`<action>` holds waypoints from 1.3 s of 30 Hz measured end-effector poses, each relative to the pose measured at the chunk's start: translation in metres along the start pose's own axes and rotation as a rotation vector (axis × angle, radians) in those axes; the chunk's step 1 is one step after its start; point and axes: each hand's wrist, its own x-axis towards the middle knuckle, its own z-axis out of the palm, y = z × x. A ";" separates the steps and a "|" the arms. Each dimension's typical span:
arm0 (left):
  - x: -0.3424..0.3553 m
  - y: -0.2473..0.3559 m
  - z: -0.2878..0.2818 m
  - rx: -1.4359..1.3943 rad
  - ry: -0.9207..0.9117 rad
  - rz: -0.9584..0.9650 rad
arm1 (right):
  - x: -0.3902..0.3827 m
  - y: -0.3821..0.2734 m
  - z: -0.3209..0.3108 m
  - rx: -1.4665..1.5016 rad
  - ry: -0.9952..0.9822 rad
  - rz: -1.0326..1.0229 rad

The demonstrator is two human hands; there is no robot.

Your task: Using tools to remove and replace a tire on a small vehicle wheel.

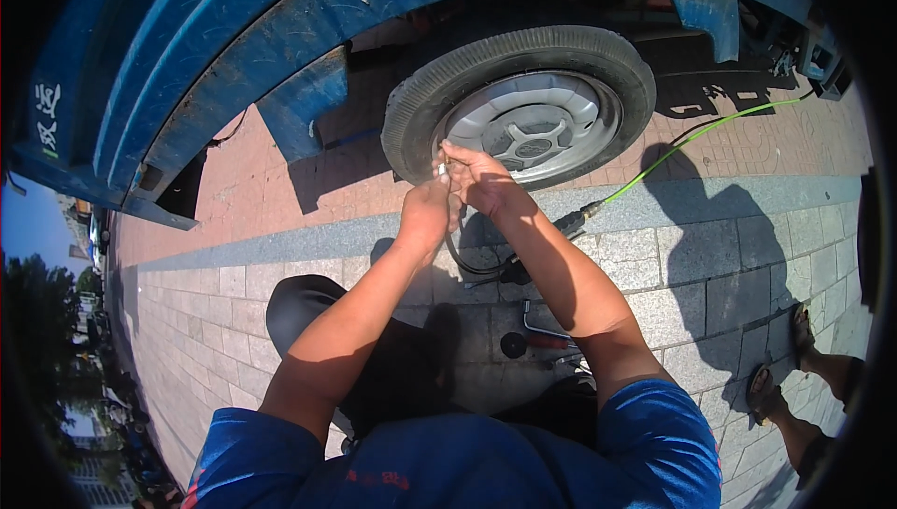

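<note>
Both of my hands meet at the left side of the rim of a tyred wheel (533, 121) under the blue vehicle. My left hand (425, 217) is closed around the end of a dark air hose (455, 255), whose small pale metal fitting (443, 170) shows above the thumb. Curled in from the right, my right hand (479, 180) pinches near the tip of that fitting, against the rim; its fingertips partly hide the spot. The hose loops down to a black inflator handle (516, 271), which lies near my right forearm. Whether the fitting sits on a valve, I cannot tell.
A bright green hose (691, 135) runs from a coupling (589, 210) to the far right. Below my right forearm lie an L-shaped wrench (542, 324) and a red-handled tool (547, 342) on the paving. The blue vehicle body (224, 70) overhangs the wheel. Another person's sandalled foot (764, 395) stands at right.
</note>
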 end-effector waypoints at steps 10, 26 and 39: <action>-0.001 0.009 0.003 -0.010 -0.029 -0.054 | -0.003 0.005 0.007 -0.104 0.157 -0.070; 0.006 0.005 0.004 -0.295 -0.057 -0.127 | -0.008 0.016 0.023 -0.156 0.296 -0.209; 0.006 0.000 0.015 -0.313 0.019 -0.099 | 0.001 0.006 0.017 -0.055 0.352 0.015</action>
